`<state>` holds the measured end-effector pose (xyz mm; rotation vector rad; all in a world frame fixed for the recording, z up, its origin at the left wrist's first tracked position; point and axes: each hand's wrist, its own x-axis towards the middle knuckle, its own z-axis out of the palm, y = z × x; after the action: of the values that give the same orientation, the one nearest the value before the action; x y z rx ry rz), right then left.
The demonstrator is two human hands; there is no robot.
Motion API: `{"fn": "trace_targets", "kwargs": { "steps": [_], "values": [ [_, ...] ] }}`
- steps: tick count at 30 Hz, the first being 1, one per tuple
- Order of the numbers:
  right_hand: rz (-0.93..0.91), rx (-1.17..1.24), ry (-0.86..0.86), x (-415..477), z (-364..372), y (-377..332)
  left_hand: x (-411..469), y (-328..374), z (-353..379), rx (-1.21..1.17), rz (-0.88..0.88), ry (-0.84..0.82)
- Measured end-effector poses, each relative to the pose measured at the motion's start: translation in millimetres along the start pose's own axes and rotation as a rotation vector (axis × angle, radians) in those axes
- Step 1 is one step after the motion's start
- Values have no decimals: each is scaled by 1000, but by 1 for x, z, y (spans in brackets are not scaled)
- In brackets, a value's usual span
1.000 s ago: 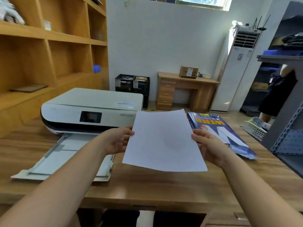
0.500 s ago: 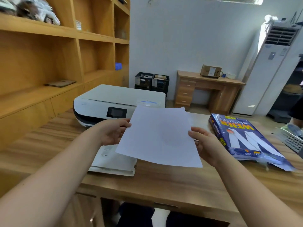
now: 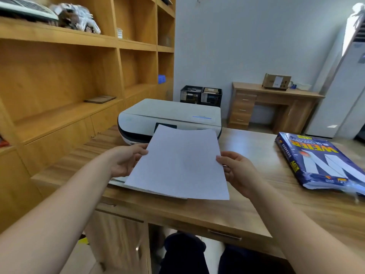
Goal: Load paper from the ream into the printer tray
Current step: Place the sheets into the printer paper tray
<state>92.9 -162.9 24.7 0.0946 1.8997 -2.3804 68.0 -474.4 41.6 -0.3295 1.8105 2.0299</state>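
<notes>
A thin stack of white paper (image 3: 180, 165) hangs level just above the pulled-out printer tray (image 3: 118, 181), which it hides almost entirely. My left hand (image 3: 125, 160) grips the paper's left edge and my right hand (image 3: 238, 171) grips its right edge. The paper's far edge overlaps the front of the white printer (image 3: 169, 115) on the wooden table (image 3: 256, 204). The blue ream pack (image 3: 320, 161), torn open at its near end, lies on the table to the right.
Wooden shelves (image 3: 79, 80) stand close along the left. A small desk (image 3: 274, 103) with a cardboard box, black crates (image 3: 200, 94) and a white floor air conditioner (image 3: 341, 86) stand at the back. My legs show under the table.
The paper, held by both hands, has moved left from beside the ream to directly over the tray in front of the printer. The view has swung left with it.
</notes>
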Motion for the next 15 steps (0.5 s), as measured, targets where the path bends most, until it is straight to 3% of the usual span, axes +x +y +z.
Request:
{"fn": "trace_targets", "kwargs": {
  "steps": [15],
  "values": [
    [93, -124, -137, -18, 48, 52, -30, -46, -68, 45, -106, 118]
  ]
}}
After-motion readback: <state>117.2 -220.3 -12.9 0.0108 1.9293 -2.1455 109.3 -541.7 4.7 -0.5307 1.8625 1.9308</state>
